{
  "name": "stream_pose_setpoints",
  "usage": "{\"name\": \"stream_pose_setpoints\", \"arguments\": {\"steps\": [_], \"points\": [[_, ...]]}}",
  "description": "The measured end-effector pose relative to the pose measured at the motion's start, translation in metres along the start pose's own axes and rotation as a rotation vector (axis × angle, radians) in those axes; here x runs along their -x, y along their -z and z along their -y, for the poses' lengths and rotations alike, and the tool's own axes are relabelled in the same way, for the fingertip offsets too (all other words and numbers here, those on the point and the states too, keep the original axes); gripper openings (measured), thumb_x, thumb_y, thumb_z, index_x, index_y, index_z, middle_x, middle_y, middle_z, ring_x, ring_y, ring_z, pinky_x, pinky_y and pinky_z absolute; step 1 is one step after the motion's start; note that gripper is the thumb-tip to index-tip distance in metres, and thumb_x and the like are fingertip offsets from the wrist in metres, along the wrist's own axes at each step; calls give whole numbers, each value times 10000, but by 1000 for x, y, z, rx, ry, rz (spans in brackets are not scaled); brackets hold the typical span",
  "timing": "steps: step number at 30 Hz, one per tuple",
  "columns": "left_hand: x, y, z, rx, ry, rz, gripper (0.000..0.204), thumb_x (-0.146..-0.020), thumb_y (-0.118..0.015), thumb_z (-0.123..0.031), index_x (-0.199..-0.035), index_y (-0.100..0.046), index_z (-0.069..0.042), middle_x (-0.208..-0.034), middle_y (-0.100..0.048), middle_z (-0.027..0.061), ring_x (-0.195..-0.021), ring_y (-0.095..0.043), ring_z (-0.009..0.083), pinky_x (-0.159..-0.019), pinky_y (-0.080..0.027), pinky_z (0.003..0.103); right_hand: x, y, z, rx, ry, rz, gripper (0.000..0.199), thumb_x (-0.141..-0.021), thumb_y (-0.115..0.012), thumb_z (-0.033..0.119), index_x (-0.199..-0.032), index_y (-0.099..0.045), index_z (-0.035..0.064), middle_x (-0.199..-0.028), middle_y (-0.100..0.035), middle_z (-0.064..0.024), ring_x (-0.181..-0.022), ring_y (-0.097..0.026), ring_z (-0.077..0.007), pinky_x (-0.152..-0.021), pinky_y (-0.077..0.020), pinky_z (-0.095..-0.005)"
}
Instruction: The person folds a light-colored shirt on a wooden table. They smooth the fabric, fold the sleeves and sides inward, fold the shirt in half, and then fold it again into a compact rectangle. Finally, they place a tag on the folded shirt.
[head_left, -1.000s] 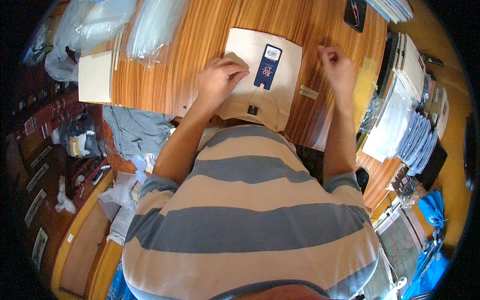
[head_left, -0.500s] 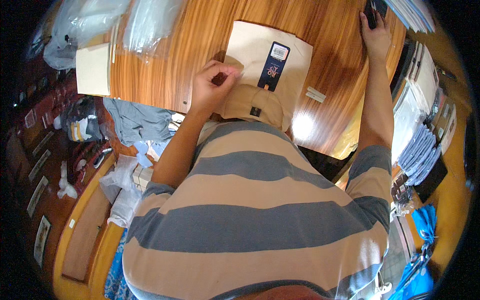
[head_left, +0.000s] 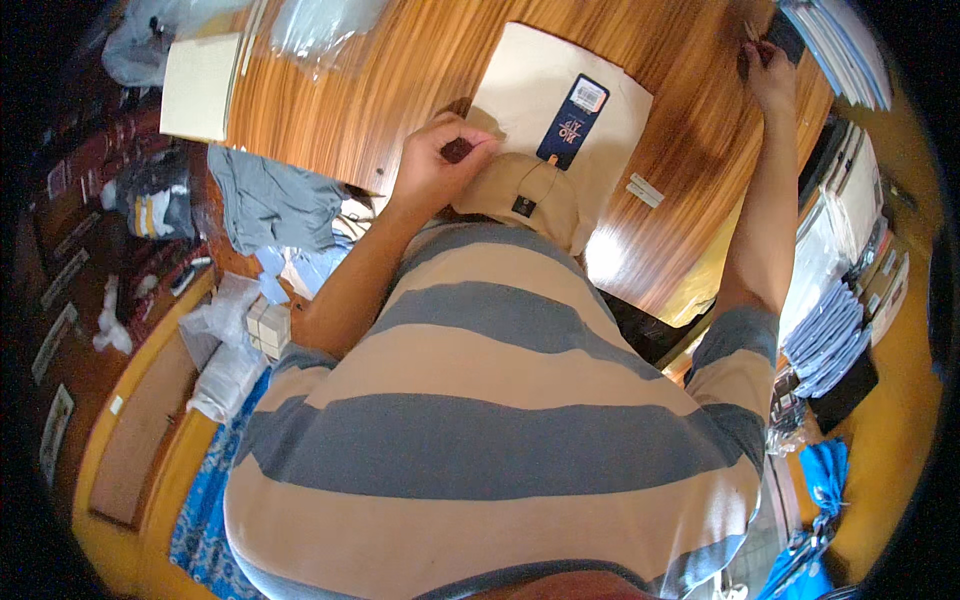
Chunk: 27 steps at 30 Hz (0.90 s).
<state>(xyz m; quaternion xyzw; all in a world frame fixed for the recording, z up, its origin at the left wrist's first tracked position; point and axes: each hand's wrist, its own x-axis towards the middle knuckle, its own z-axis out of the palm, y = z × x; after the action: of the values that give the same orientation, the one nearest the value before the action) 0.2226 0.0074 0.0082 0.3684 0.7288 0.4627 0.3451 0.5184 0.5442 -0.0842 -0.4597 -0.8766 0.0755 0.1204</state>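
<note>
A folded beige garment lies on the wooden table in front of me, its near end sagging toward my body. On it rests a dark blue hang tag with a white label, a thin cord running from it to a small black patch. My left hand is by the garment's left edge, thumb and fingertips pinched together; whatever they hold is too small to tell. Far right, my right hand reaches out beside a dark flat object. Its fingers are closed around something small and thin that I cannot make out.
Two small white strips lie right of the garment on the table. Clear plastic bags and a cream stack are at the left. Folded light-blue garments are piled off the right side, and grey cloth hangs at the left edge.
My right hand's fingers have drawn together beside the dark object, where they were spread over it. My left hand stays pinched at the garment. The whole view has shifted slightly.
</note>
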Motion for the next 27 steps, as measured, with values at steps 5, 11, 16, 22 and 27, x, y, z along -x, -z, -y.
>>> {"name": "stream_pose_setpoints", "arguments": {"steps": [5, 11, 16, 22, 27], "points": [[13, -3, 9, 115, 74, -67, 120, -923, -815, -103, -947, -775, 8, -894, -695, 35, -782, -651, 82, -688, -515, 241, 119, 71, 222, -386, 155, 209, 342, -1092, -593, 280, -1320, -625, 27, -1219, -721, -223, -1103, -716, -336, -967, -547, -408], [17, -5, 0, -22, -81, -125, 90, -898, -824, -73, -923, -778, -1, -872, -694, 56, -758, -659, 108, -688, -523, 248, 246, 84, 332, -570, 286, 456, 330, -968, -735, 238, -1206, -626, 37, -1069, -681, -185, -981, -708, -379, -838, -575, -455], [21, -17, 10, 6, -258, -212, 69, -874, -828, -20, -926, -784, -10, -864, -691, 63, -742, -653, 117, -672, -523, 254, 273, 85, 356, -512, 332, 309, 319, -928, -767, 189, -1176, -619, 51, -998, -647, -167, -866, -713, -374, -703, -591, -440], [28, -22, 9, 63, -237, -168, 89, -873, -813, 20, -953, -780, 4, -913, -700, 75, -787, -665, 124, -712, -533, 261, 277, 75, 365, -477, 266, 267, 333, -941, -771, 180, -1182, -595, 33, -1041, -657, -184, -910, -720, -388, -728, -597, -446], [30, -24, 9, 48, -268, -102, 86, -883, -787, 34, -963, -765, 14, -953, -701, 85, -798, -668, 138, -725, -535, 266, 281, 57, 362, -435, 248, 318, 322, -953, -752, 169, -1197, -590, 36, -1064, -651, -187, -919, -714, -394, -724, -592, -448]]}}
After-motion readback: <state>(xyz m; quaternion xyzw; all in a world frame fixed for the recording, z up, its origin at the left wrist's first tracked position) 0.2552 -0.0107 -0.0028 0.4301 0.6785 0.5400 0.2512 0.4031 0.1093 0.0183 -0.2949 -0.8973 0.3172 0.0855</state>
